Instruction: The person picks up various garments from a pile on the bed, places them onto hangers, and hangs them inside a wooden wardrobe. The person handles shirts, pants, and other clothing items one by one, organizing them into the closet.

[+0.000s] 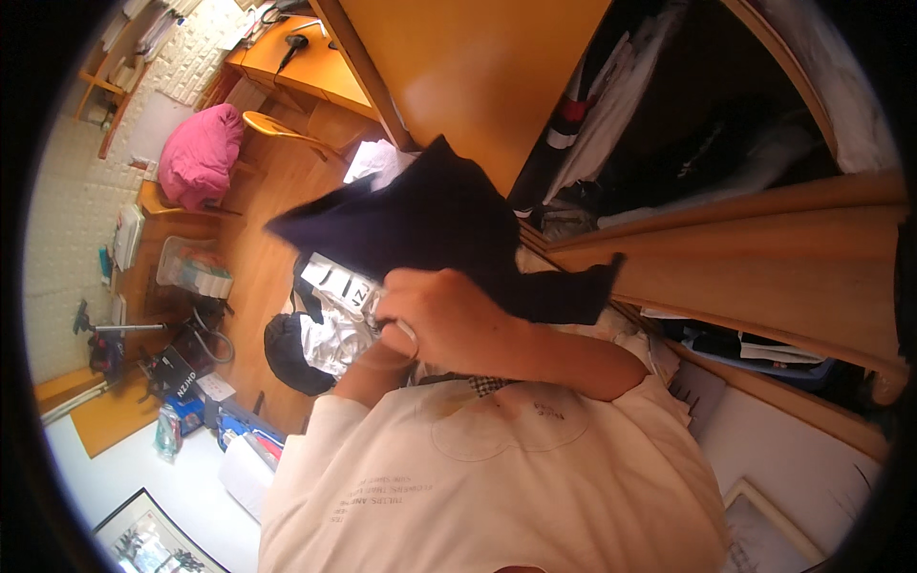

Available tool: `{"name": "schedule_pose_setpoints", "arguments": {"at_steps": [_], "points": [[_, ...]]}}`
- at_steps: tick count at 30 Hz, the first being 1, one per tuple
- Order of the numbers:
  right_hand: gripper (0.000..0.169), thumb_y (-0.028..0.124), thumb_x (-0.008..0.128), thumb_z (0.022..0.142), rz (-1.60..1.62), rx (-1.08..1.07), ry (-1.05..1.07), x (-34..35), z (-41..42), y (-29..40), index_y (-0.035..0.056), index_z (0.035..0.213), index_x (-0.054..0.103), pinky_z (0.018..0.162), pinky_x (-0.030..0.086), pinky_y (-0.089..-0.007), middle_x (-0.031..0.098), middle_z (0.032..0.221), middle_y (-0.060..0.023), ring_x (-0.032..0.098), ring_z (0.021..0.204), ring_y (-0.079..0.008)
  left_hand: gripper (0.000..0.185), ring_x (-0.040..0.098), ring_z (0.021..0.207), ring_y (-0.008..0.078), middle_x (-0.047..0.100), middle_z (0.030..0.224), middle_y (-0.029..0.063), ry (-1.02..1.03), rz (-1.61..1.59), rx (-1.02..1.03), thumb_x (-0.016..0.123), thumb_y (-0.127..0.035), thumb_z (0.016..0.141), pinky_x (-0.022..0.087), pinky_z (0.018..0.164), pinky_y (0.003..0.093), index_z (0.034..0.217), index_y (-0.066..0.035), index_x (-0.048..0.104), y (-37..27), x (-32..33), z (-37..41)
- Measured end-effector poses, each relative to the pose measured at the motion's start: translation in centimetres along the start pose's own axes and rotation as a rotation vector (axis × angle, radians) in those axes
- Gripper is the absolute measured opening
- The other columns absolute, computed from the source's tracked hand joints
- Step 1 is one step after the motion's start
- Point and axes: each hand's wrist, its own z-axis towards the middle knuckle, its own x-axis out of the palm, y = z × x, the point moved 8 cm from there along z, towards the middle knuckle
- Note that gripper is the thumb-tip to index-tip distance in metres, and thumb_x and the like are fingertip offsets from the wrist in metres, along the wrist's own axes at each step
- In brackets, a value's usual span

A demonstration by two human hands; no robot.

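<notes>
A dark navy or black cloth garment [458, 222] spreads out in front of me, its corners flared. My right hand [430, 308] is closed in a fist at the garment's near edge and seems to grip it. My left forearm comes up from below, and my left hand [392, 347] is mostly hidden behind the right one. A thin pale loop [410, 335] shows between the hands; what it belongs to is unclear. Just left of my hands lie crumpled white cloth [329, 340] with a black-lettered band [337, 283] and a rounded black item [290, 354].
An open wardrobe [645, 243] with clothes stands to the right, its orange wooden door [487, 71] ahead. Left are a pink bundle [200, 157] on a chair, a wooden chair [276, 123], a desk with a hair dryer [292, 46], a plastic bin [193, 265] and boxes [175, 372].
</notes>
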Motion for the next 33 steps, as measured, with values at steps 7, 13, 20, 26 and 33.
{"name": "schedule_pose_setpoints", "arguments": {"at_steps": [7,13,20,26,33], "points": [[0.014,0.013,0.061,0.070,0.051,0.020,-0.054,-1.4,-1.0,-1.2,0.0034,0.080,0.063,0.059,0.046,-0.0348,0.054,0.077,-0.0099,0.057,0.068,-0.0284,0.049,0.051,0.107,0.0289,0.040,0.126,0.0154,0.108,0.105,-0.018,0.041,-0.021,0.090,0.052,0.062,0.0302,0.132,0.000,0.027,0.4,1.9,1.7],[0.015,0.004,0.065,0.076,-0.046,0.138,-0.362,-11.5,-4.1,-4.2,0.0057,0.091,0.067,0.059,0.043,-0.0254,0.055,0.074,-0.0066,0.055,0.066,-0.0156,0.052,0.050,0.110,0.0306,0.036,0.131,0.0167,0.077,-0.011,-0.068,0.040,-0.022,0.091,0.053,0.059,0.0304,0.135,0.000,0.022,-0.8,-1.5,-0.1],[0.018,0.006,0.058,0.083,-0.109,0.402,-0.376,-14.9,-8.9,-7.8,0.0059,0.101,0.062,0.056,0.045,-0.0274,0.063,0.080,-0.0105,0.059,0.064,-0.0194,0.056,0.050,0.113,0.0326,0.032,0.137,0.0182,-0.143,-0.527,-0.020,0.039,-0.025,0.093,0.054,0.055,0.0307,0.138,0.000,0.017,-4.0,-6.1,-5.7],[0.011,0.002,0.055,0.085,-0.088,0.536,-0.319,-13.9,-11.9,-11.0,-0.0015,0.095,0.058,0.061,0.045,-0.0243,0.062,0.083,-0.0070,0.058,0.069,-0.0121,0.064,0.046,0.118,0.0370,0.026,0.142,0.0217,0.251,-1.490,0.104,0.039,-0.025,0.093,0.049,0.033,0.0273,0.141,0.000,0.005,-9.7,-2.3,-4.1],[0.013,0.012,0.055,0.085,-0.425,0.515,-0.100,-12.5,-11.3,-10.4,0.0059,0.097,0.054,0.065,0.047,-0.0370,0.063,0.082,-0.0122,0.062,0.077,-0.0298,0.061,0.059,0.087,0.0219,0.054,0.116,0.0138,-0.061,-0.311,0.057,0.059,-0.033,0.084,0.049,0.078,0.0367,0.132,-0.005,0.032,-11.3,-3.2,-3.7]]}}
